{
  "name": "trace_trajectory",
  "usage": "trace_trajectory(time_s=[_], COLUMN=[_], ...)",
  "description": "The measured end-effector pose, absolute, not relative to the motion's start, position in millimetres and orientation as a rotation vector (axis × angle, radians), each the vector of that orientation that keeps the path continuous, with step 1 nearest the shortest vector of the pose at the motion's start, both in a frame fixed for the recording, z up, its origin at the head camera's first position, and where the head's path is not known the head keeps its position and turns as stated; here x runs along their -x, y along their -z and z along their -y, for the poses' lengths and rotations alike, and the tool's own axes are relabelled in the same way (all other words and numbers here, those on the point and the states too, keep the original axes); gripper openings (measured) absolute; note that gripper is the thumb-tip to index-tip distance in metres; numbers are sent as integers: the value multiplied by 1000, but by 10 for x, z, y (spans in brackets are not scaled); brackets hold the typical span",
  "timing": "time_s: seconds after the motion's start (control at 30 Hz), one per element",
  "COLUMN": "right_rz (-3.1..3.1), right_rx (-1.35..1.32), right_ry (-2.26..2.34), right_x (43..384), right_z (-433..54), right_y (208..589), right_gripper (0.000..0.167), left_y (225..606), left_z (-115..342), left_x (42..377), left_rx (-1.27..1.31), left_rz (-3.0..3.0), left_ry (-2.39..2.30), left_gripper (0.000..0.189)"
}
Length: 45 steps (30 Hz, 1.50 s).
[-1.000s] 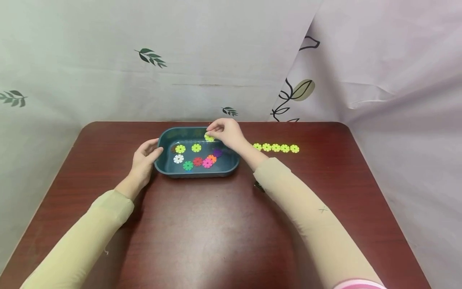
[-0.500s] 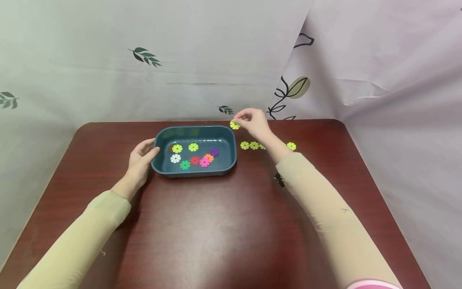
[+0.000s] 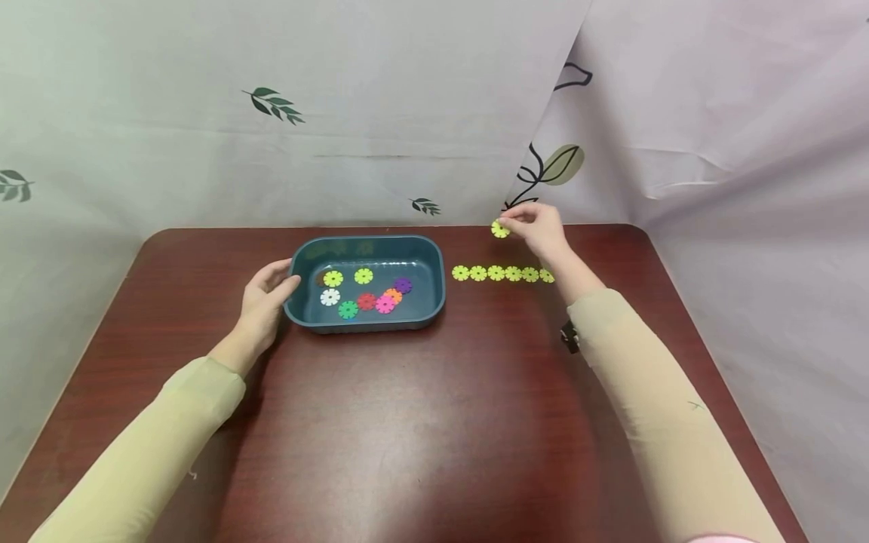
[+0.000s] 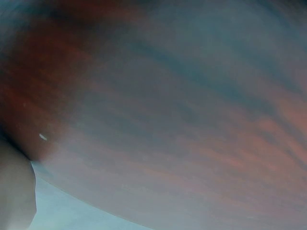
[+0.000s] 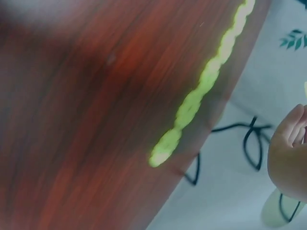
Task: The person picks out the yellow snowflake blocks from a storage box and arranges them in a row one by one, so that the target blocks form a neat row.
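In the head view my right hand [image 3: 543, 230] pinches a yellow-green notched plastic disc [image 3: 500, 228] between thumb and fingertips, near the table's far edge. Just below it lies a straight row of several matching discs [image 3: 495, 274], side by side; the right wrist view shows this row [image 5: 192, 105] too, with part of the right hand [image 5: 288, 153] at its right edge. My left hand [image 3: 263, 305] holds the left end of a dark blue tray [image 3: 366, 326], thumb at the rim. Inside the tray are two yellow-green discs [image 3: 363, 276] and several others in different colours.
White [image 3: 330, 297], green [image 3: 348, 310], red [image 3: 366, 302], pink [image 3: 385, 304], orange [image 3: 393, 296], purple [image 3: 403, 285] and brown discs lie in the tray. The brown wooden table [image 3: 380, 422] ends at a leaf-printed cloth [image 3: 366, 151]. The left wrist view is mostly blurred table.
My right hand has lifted a yellow-green disc out of the tray and carried it rightward, over the row. My left hand stays at the tray's left end.
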State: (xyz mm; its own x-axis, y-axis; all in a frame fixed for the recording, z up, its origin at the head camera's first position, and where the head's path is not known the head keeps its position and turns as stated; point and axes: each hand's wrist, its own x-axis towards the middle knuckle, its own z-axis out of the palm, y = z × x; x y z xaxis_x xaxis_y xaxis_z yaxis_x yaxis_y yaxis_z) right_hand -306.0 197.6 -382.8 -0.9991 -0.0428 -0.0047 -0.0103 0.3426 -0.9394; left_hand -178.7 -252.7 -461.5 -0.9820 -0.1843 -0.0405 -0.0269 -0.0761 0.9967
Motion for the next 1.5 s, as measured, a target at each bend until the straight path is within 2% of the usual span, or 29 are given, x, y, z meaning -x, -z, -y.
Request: trace_trajectory(time_s=[0.2,0.57,0.77,1.0,1.5], right_rz=[-2519,-2488,-2530,-2556,-2847], right_rx=[7,-148,-207,-140,20], right_ry=[1824,1844,1739,1601,1143], right_x=[3040,2952,2887,2841,2777], right_z=[-2264,-2810,-3053,-3234,-3331], right_y=[3873,3990,4079,4229,4302], right_gripper=[24,10,19,37,29], left_y=[4617,4622,4630,4632,4637], left_z=[2525,2499,2478,2477,2461], left_x=[1785,1769,1778,1783,1787], left_rx=[-241,-236,-238,-238,-226], left_rz=[2050,2037,2035,2034,2047], left_ry=[2221,2232,2229,2239,2227], left_gripper=[21,22,21,21,21])
